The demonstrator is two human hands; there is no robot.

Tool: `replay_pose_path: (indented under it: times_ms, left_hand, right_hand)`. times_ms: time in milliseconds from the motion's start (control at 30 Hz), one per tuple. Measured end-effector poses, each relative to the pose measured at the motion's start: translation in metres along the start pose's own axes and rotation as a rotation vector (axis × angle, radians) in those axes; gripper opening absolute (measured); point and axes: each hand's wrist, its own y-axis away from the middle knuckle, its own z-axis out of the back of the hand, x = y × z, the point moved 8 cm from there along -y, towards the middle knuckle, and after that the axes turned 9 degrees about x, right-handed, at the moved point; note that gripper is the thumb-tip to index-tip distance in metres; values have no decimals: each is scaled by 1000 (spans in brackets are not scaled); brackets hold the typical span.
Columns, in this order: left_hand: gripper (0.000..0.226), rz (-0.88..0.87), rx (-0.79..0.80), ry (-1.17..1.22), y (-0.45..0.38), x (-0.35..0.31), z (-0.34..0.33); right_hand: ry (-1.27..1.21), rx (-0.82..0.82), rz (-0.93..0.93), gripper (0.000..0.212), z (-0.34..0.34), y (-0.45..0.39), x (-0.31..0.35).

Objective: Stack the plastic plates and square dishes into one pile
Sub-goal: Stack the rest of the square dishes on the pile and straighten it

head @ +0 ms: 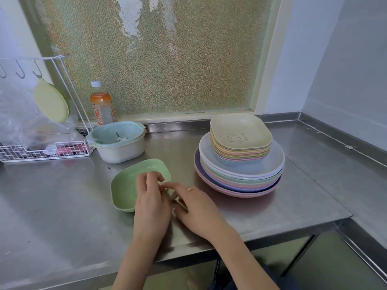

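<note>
A pile of round pastel plates stands on the steel counter at centre right. On top of it sits a stack of square dishes, the uppermost cream with a bear drawing. A single green square dish lies on the counter to the left of the pile. My left hand rests over its right rim, fingers curled on the edge. Touching the left fingers at the dish's near right corner is my right hand, which wears a ring; its fingertips are hidden.
A pale blue and cream strainer bowl stands behind the green dish, with an orange drink bottle beyond it. A white wire rack with a hanging green lid and plastic bag fills the left. The counter's front edge steps near the right arm.
</note>
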Motion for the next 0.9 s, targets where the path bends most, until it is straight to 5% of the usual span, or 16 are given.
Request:
replay_pose_path:
  times_ms: [133, 233, 367, 567, 900]
  left_hand:
    - [32, -70, 79, -39, 4, -5, 0]
    - [23, -67, -76, -102, 6, -1, 21]
    - [20, 177, -276, 84, 8, 34, 42]
    - [20, 281, -510, 287, 22, 48, 60]
    - [11, 327, -407, 224, 16, 49, 46]
  right_hand:
    - [210, -94, -10, 26, -1, -5, 5]
    - [257, -121, -38, 26, -3, -8, 7]
    - [296, -153, 118, 15, -11, -10, 36]
    - [78, -282, 103, 25, 19, -2, 28]
    - [155, -805, 63, 20, 169, 46, -12]
